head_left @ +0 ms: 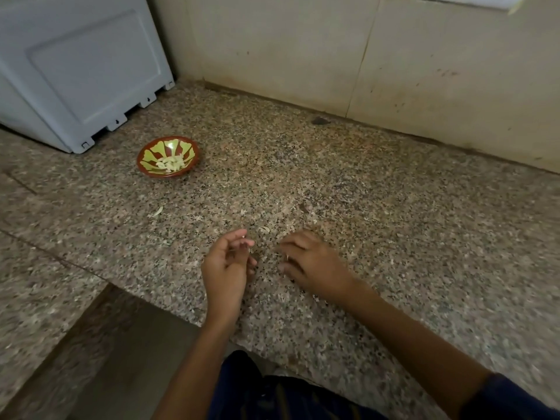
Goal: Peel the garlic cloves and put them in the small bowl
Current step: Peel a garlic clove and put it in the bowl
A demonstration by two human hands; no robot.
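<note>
Garlic cloves (170, 163) in small bowl (145, 168), far left of hands (227, 265)

Speckled granite counter (394, 222), small bowl (148, 169) of peeled cloves (170, 163), grey appliance (75, 71), scattered garlic skins (158, 211)

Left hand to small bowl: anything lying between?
Head view: one loose garlic skin on the granite counter between left hand and small bowl.
</note>
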